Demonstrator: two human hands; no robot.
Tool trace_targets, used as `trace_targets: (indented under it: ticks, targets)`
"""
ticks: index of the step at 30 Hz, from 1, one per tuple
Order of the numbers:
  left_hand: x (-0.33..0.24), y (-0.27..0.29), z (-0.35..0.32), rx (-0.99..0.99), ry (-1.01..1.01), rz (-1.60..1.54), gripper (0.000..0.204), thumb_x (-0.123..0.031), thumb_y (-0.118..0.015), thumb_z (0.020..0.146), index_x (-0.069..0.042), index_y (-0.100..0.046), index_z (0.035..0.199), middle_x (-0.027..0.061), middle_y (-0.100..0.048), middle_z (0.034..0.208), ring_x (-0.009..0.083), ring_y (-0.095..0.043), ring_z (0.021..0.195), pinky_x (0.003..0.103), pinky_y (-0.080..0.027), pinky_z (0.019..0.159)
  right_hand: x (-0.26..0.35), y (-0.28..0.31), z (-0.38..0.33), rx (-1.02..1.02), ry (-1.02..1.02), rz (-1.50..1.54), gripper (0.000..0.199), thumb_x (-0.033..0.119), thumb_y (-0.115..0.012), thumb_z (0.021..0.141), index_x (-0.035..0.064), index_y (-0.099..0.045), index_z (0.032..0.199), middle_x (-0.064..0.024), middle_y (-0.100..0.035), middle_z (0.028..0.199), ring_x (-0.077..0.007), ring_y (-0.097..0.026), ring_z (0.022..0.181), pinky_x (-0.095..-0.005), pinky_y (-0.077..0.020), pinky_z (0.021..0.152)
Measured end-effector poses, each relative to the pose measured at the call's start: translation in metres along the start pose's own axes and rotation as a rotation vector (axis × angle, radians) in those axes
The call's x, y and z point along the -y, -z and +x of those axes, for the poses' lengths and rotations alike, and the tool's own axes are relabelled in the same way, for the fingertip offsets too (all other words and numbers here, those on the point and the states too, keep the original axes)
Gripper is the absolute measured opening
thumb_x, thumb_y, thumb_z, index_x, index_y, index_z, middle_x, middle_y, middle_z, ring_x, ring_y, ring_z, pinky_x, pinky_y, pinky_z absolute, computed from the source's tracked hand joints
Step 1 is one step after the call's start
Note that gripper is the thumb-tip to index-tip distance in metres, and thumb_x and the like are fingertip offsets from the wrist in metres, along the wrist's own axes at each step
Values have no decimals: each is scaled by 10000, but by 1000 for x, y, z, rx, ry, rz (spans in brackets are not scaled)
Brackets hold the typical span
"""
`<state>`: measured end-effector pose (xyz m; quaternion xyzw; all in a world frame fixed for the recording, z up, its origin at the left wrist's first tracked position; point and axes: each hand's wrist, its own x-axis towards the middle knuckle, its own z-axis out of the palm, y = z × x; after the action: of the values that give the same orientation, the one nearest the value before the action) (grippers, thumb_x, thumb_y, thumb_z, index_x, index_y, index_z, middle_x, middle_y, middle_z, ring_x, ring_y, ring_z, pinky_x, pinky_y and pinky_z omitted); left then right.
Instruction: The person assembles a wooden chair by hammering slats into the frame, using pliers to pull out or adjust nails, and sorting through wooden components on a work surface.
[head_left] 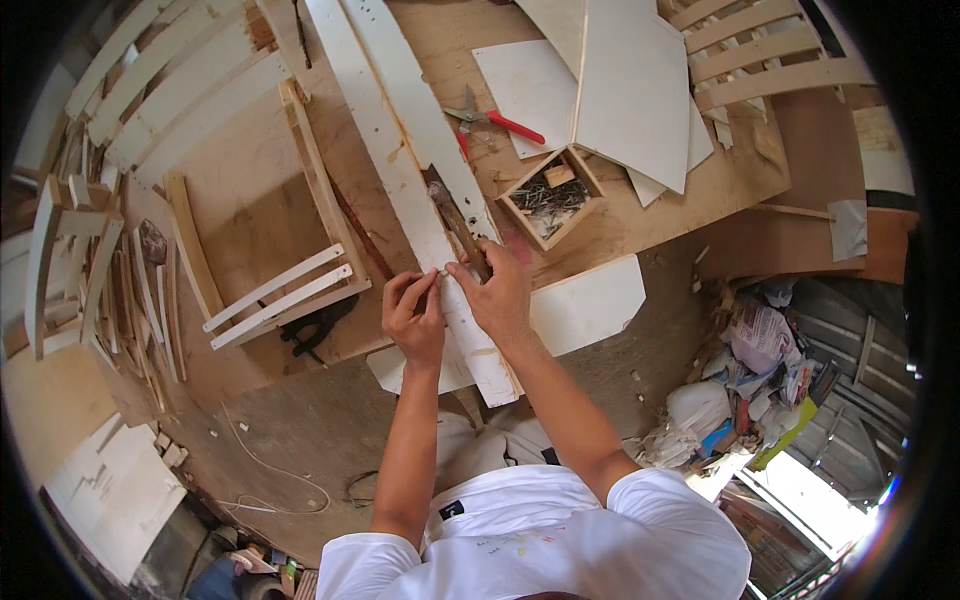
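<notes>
A long white-faced wooden board (375,120) runs from the far edge of the workbench toward my body. Over its near part, the fingers of my left hand (415,318) are pinched together, and whatever sits between the tips is too small to make out. My right hand (500,295) is closed around the wooden handle of a hammer (458,222), whose dark head points away from me along the board. Its thumb reaches toward the left fingertips, nearly meeting them.
An open wooden box (550,230) of nails stands right of the board, with red-handled pliers (505,124) behind it. White panels (635,95) lie at the far right. On the left is a slatted wooden frame (320,190). Bags and scraps (710,405) pile up on the right floor.
</notes>
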<state>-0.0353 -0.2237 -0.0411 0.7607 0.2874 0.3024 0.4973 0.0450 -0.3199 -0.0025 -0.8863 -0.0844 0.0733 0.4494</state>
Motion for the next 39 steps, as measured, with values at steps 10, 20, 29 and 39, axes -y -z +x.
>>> trace_targets:
  ticks: [10,20,29,39]
  targets:
    - [2,15,11,115,223,-134,152,-21,-816,848,-29,-805,999,86,-719,997,174,-679,937,300,-538,816,14,1,2,96,-122,-17,318,211,-878,778,18,-678,933,-131,-710,853,-287,-689,768,-389,-522,718]
    - [-1,16,15,114,279,-175,117,-56,-808,873,-10,-773,975,74,-729,962,145,-680,877,279,-533,776,13,-1,3,73,-89,-20,295,203,-877,779,19,-693,918,-118,-708,829,-253,-684,745,-370,-520,714]
    - [2,11,11,88,432,-248,125,-92,-810,897,-8,-778,983,42,-747,922,93,-670,829,243,-537,756,13,-1,2,88,-108,-12,305,240,-856,821,11,-697,944,-129,-698,836,-272,-666,749,-382,-510,727]
    - [1,11,12,82,445,-281,114,-84,-816,884,-2,-786,957,52,-747,923,95,-680,827,244,-546,758,10,53,-53,236,53,-197,313,216,-584,1041,-3,-650,1255,-236,-714,1023,-406,-706,886,-444,-552,810]
